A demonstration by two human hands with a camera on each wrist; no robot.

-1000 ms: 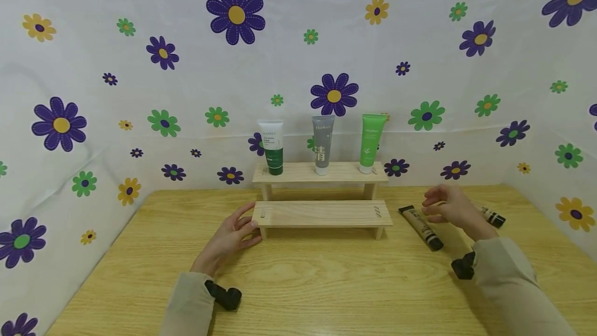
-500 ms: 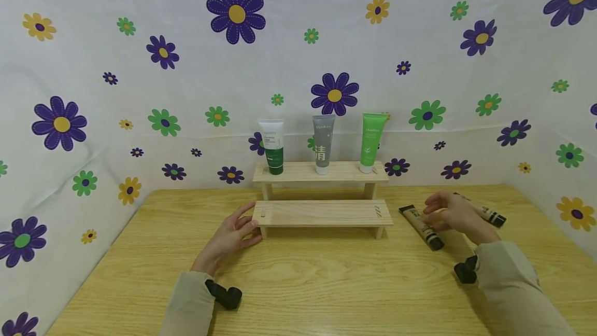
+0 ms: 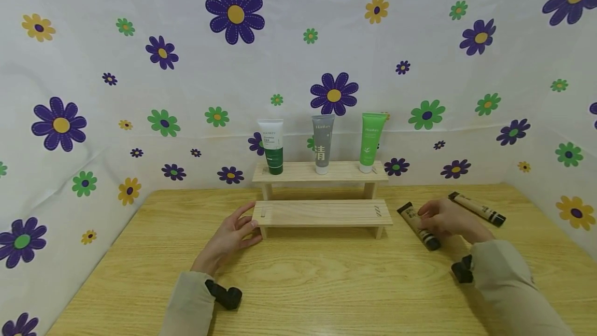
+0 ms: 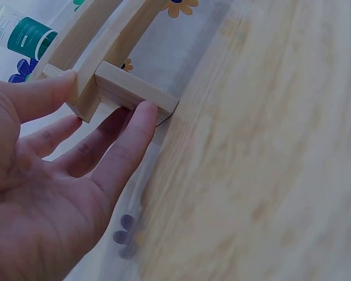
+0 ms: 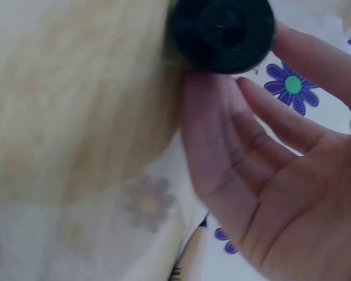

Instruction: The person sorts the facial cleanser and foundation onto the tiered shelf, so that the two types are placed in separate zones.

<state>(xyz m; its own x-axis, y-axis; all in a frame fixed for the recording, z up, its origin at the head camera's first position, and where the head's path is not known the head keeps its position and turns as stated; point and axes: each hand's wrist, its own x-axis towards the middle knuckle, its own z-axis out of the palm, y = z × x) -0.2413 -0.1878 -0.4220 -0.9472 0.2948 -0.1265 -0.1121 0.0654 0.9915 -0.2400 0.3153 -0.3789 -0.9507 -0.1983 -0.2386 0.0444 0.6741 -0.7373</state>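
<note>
A beige tube with a black cap (image 3: 416, 223) lies on the wooden table right of a two-step wooden rack (image 3: 322, 213). My right hand (image 3: 443, 219) has come down on this tube and pinches it. In the right wrist view the black cap (image 5: 221, 32) sits between the thumb and the fingers (image 5: 263, 117). My left hand (image 3: 233, 235) rests against the rack's lower left end with straight fingers. In the left wrist view its thumb lies on top and its fingers (image 4: 128, 140) touch the rack leg (image 4: 134, 93).
A white-and-green tube (image 3: 271, 147), a grey tube (image 3: 323, 144) and a green tube (image 3: 371, 141) stand on the rack's upper step. A second beige tube (image 3: 477, 208) lies behind my right hand. Flowered cloth walls close in the table on three sides.
My right hand has dropped down and leftwards onto the nearer beige tube, uncovering the second tube behind it. My left hand and the rack have stayed still.
</note>
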